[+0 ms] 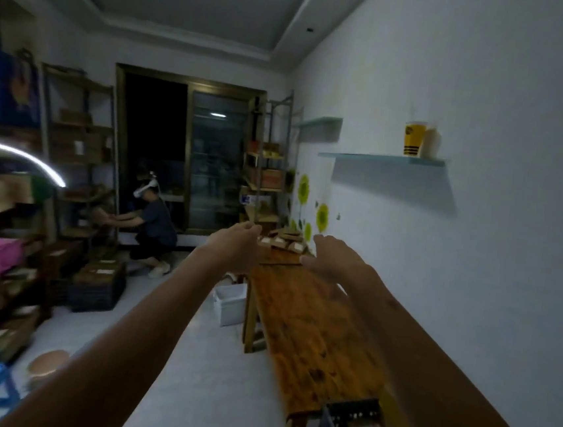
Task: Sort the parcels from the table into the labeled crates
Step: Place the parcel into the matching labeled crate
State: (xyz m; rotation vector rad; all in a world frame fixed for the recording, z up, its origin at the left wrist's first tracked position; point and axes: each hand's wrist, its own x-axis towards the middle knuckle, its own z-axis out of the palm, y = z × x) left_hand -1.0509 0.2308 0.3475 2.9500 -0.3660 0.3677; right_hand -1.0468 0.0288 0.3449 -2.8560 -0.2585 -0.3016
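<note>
Where table [314,319] runs lengthwise, parcels [282,241] far end

View: head camera, one only.
Facing: forward along the table [314,326], slightly down.
Nearness: parcels [284,241] far off, just beyond the fingertips [254,227].

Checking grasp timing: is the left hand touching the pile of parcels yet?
Cannot tell. In the head view the left hand overlaps the parcels at the table's far end, blurred.
</note>
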